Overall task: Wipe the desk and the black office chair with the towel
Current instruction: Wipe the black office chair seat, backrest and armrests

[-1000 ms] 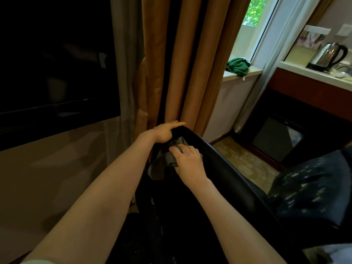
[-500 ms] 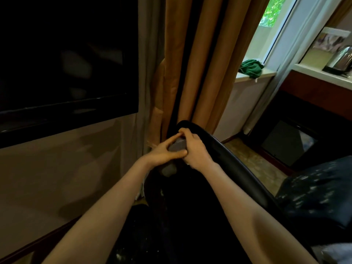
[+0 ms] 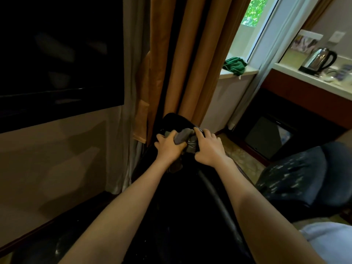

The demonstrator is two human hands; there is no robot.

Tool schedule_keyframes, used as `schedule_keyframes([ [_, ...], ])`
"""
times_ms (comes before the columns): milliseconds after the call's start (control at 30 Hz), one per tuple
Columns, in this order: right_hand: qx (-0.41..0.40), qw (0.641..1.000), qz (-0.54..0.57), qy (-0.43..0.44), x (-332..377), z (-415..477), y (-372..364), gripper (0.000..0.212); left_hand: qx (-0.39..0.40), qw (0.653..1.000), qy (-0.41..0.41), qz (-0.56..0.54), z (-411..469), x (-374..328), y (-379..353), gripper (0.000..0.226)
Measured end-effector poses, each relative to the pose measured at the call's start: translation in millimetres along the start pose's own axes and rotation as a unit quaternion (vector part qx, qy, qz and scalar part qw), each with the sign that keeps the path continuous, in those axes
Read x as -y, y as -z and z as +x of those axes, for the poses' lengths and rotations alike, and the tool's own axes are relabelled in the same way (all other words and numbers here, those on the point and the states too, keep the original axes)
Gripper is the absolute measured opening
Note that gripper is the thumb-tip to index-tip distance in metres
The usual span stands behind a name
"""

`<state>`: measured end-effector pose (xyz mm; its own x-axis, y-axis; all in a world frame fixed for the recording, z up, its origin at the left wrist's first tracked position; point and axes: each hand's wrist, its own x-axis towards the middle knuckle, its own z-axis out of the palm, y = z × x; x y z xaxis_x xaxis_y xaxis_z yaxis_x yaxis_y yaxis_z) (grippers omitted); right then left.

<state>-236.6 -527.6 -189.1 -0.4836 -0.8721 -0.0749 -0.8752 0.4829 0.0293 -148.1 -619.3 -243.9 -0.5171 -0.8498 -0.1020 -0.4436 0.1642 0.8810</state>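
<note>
— What is hard to make out?
— The lower part of the black glossy office chair (image 3: 176, 121) is lost in shadow. The fingertips of the right hand (image 3: 209, 149) are hidden at the chair's rim, so its grip cannot be told.
— And what is counted?
— One grey crumpled towel (image 3: 182, 137) is gripped by the left hand (image 3: 168, 147) on the chair's top. Two hands are seen side by side. One green cloth (image 3: 234, 64) and one steel kettle (image 3: 318, 59) are seen.

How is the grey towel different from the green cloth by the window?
The towel is grey; the cloth is green. The left hand grips the towel against the top of the chair; the cloth lies untouched on the windowsill. The towel is bunched tight; the cloth sits in a loose heap. Both are crumpled fabric.
</note>
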Motion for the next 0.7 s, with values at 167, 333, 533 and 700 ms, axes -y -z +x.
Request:
schedule_keyframes([
  [167, -0.008, 1.0, 0.005, 0.014, 1, -1, -3, 0.092, -0.089, 0.986, 0.143, -0.012, 37, 31, 32, 0.046],
  [333, 0.001, 1.0, -0.001, 0.024, 2, 2, 0, 0.091, -0.1, 0.981, 0.16, -0.036, 26, 55, 54, 0.048],
  [533, -0.022, 1.0, -0.001, 0.02, 7, 8, -3, 0.091, -0.092, 0.995, 0.013, -0.039, -18, 10, -2, 0.034],
  [700, -0.027, 0.999, 0.009, 0.024, 4, 14, -6, 0.09, -0.125, 0.985, 0.095, -0.065, 14, 23, 2, 0.04],
])
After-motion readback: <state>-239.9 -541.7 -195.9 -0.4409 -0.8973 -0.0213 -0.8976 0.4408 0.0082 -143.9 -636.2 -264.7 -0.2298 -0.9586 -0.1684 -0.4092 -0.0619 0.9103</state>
